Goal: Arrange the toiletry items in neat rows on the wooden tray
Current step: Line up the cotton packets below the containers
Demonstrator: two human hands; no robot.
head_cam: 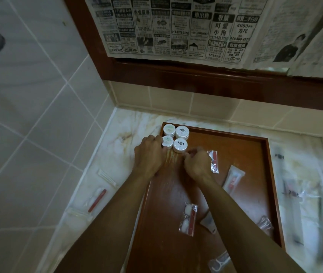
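Blurred packets (302, 191), perhaps toiletries, right of tray (270, 174).

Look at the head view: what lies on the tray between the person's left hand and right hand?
Only bare wood of the wooden tray lies between the left hand and the right hand. The nearest round white tub sits just beyond that gap.

Both bare forearms reach forward from the bottom edge of the view, running nearly side by side and drawing closer toward the wrists. The left hand (149, 152) lies palm down, knuckles up, its fingers curled at the far left corner of the tray, fingertips touching a small round white container (167, 142). The right hand (197, 164) sits just beside it, back upward, fingers bent inward and bunched; whether they pinch anything cannot be told.
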